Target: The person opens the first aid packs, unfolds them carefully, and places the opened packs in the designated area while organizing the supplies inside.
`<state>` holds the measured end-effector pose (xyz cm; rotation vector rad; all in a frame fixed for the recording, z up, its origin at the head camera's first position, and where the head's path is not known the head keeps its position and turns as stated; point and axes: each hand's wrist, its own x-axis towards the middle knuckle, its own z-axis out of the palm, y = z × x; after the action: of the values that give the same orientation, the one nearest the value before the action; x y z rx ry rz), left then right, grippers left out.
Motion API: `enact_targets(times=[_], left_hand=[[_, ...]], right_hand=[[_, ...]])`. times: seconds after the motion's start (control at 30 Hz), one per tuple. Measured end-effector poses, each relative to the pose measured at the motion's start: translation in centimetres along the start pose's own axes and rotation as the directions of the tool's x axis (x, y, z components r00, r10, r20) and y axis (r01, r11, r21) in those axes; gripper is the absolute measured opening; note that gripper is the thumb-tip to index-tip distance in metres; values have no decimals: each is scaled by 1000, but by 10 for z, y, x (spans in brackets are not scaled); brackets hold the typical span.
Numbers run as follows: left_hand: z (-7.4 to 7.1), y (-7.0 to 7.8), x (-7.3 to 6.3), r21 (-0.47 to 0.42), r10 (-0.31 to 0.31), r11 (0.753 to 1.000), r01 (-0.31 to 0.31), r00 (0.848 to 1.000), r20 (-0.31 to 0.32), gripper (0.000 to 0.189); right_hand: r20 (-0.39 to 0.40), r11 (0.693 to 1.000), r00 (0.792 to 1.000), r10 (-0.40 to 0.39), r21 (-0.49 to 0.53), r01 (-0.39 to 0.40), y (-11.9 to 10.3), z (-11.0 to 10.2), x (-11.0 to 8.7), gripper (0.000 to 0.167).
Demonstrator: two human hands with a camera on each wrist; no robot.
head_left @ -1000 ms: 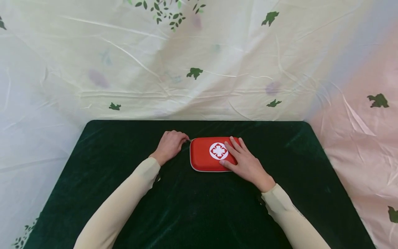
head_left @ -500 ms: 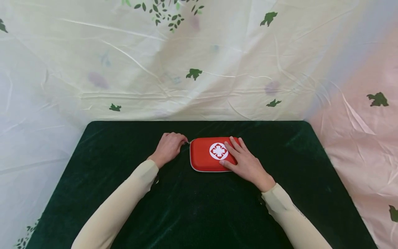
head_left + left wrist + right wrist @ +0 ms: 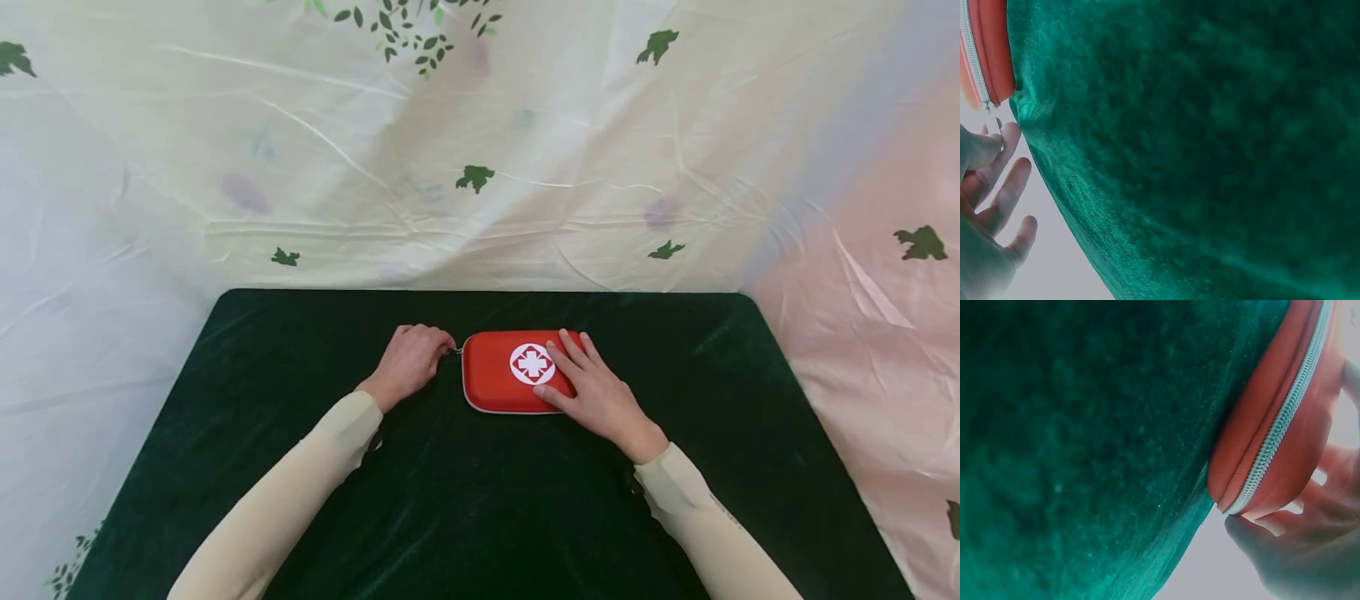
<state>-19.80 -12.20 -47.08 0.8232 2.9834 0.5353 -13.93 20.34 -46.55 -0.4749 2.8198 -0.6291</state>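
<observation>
A red first aid case [image 3: 491, 375] with a white cross emblem lies flat on the dark green cloth. Thumb and forefinger of my left hand [image 3: 411, 360] pinch the metal zipper pull [image 3: 456, 351] at the case's left end, near its far corner. In the left wrist view the slider [image 3: 989, 107] sits on the pale zipper, and the other fingers of that hand are spread loosely. Across the right part of the lid rests my right hand [image 3: 600, 400], fingers spread. The right wrist view shows closed zipper teeth [image 3: 1272, 437] along the case's side.
Dark green velvety cloth [image 3: 465, 500] covers the table, whose far edge lies a little beyond the case. Pale sheets [image 3: 337, 167] with leaf prints hang behind it and at both sides.
My left hand has drawn the zipper pull a short way toward me, from the far left corner along the left end. The right hand stays on the lid.
</observation>
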Motion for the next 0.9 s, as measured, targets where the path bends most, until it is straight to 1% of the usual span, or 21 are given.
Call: enact_targets(times=[0.07,0.27,0.53,0.9], left_hand=[[0,0,-1,-1,3,1000,-3,1000,1,18],[1,1,-5,-24,-15,1000,16,1000,9,19],[1,2,-11,-81,-12,997,12,1000,1,18],[1,6,-18,-111,-28,993,27,1000,-4,18]], right_hand=[[0,1000,1000,1,-6,-1,0,1,0,88],[-2,1000,1000,-5,-19,5,1,2,1,89],[-8,1000,1000,-6,-21,6,2,0,0,89],[-4,1000,1000,-4,-31,4,3,1,1,89]])
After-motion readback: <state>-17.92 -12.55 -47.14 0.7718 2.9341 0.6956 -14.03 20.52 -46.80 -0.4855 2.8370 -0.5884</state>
